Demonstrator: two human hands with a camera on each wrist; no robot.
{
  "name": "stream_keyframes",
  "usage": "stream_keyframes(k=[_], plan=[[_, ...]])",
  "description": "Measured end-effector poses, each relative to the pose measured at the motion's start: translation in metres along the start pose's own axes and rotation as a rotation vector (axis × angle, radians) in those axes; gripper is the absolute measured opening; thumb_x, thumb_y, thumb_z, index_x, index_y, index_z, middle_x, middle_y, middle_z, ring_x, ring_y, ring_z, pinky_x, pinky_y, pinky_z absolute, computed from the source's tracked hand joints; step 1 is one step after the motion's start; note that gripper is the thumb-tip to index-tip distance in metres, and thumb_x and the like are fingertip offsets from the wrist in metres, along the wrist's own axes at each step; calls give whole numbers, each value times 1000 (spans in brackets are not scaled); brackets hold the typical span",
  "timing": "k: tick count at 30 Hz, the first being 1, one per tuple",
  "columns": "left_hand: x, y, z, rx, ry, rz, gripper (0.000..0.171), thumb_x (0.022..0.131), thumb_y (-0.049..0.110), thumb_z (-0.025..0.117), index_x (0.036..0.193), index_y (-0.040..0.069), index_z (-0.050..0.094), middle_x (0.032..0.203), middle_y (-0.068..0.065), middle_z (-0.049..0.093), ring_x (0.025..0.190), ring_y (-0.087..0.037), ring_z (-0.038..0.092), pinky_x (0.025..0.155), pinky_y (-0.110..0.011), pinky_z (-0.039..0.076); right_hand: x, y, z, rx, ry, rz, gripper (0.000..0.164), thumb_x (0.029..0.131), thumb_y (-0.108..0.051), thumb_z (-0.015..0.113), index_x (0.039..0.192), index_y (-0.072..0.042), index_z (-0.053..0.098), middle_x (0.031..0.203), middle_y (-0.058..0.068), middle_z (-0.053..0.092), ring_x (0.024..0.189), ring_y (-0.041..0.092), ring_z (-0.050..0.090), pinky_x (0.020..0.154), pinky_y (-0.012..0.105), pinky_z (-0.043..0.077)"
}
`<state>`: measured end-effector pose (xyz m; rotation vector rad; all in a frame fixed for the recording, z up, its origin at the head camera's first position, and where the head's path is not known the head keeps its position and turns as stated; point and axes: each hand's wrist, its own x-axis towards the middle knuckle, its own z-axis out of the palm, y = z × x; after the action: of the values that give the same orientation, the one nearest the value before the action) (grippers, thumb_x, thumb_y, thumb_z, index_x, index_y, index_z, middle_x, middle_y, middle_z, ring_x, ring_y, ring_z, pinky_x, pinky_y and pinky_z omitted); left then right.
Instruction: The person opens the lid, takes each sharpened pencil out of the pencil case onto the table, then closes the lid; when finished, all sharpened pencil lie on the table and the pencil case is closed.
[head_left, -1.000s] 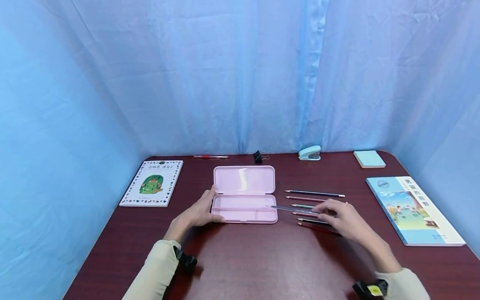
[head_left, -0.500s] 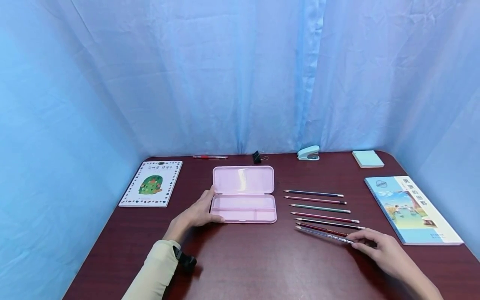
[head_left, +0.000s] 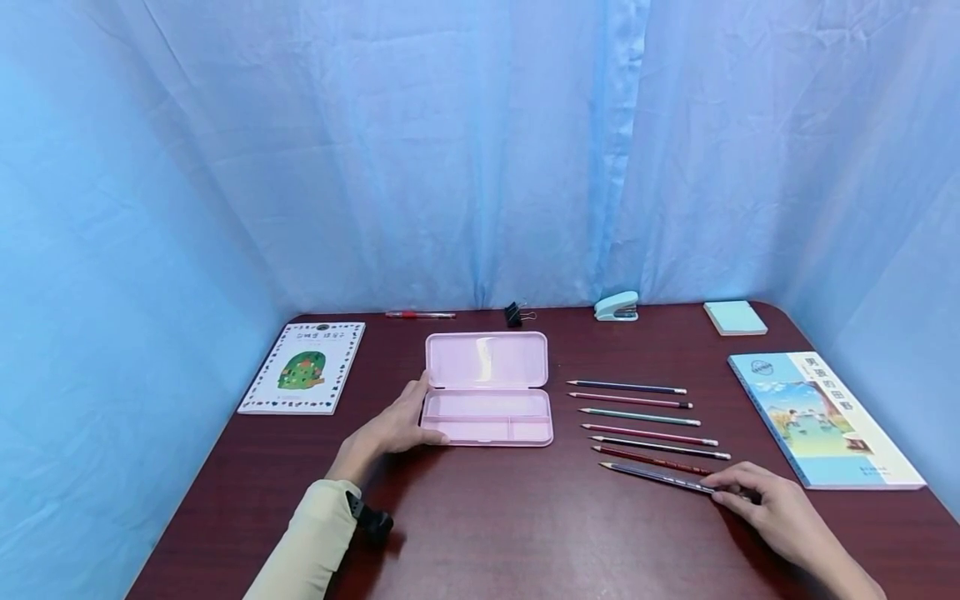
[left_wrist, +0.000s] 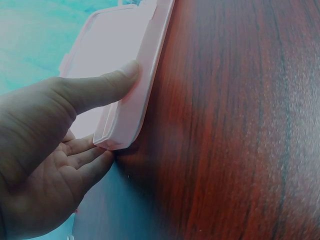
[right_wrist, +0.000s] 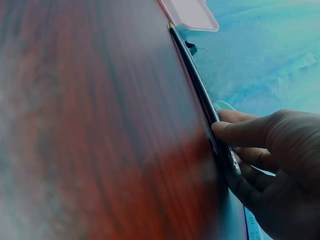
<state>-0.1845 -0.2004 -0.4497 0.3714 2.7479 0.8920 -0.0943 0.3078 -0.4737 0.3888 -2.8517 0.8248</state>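
An opened pink pencil case [head_left: 486, 404] lies on the table, its lid folded back. My left hand [head_left: 393, 425] holds its left end; in the left wrist view the thumb [left_wrist: 107, 90] presses the front wall and the fingers sit around the corner. My right hand [head_left: 776, 504] pinches a dark grey pencil [head_left: 656, 477] near its rear end, thumb against fingers. The pencil's tip points left, and it lies nearest me in a row of several pencils. Among the others are a dark red pencil [head_left: 648, 460], a black pencil [head_left: 660, 447] and a green pencil [head_left: 639, 417].
A white book [head_left: 303, 368] lies at the left and a larger light-blue book [head_left: 821, 421] at the right. Along the back edge are a red pen [head_left: 420, 314], a black binder clip [head_left: 514, 314], a mint stapler [head_left: 617, 306] and a notepad [head_left: 736, 317].
My right hand has carried the grey pencil from above the row, beside the case, to the row's near side, then shifted it slightly right. The left hand has stayed on the pencil case.
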Motion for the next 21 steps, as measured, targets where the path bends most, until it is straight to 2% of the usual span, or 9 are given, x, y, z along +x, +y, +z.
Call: stream_keyframes(k=[7,12,16,21], plan=[[0,0,-1,-1,-5,-16,112,71,40,77,149,11,1,144,-12,25,128,-20,29,106,-40,26,1,1,2,-19,0,-11,27,76,-10,74,90,-33,68,90,-13,60,69,-2,48,57,22,37],[0,0,-1,4,-8,-25,112,72,40,76,149,12,0,145,-12,24,129,-20,29,106,-40,26,8,-10,-2,-59,18,-31,24,76,-13,74,90,-32,68,88,-15,59,75,-2,52,60,24,42],[0,1,-1,-3,-7,-28,112,72,38,77,149,12,1,144,-12,25,127,-21,30,106,-40,26,23,-28,-4,-50,27,-85,20,78,-13,72,90,-29,69,87,-15,57,72,-2,49,59,23,43],[0,0,0,-3,-5,-20,112,71,40,77,149,13,2,143,-12,26,126,-21,31,106,-40,27,52,-56,4,7,34,-196,18,81,-12,70,93,-24,69,91,-14,60,77,1,53,64,29,47]])
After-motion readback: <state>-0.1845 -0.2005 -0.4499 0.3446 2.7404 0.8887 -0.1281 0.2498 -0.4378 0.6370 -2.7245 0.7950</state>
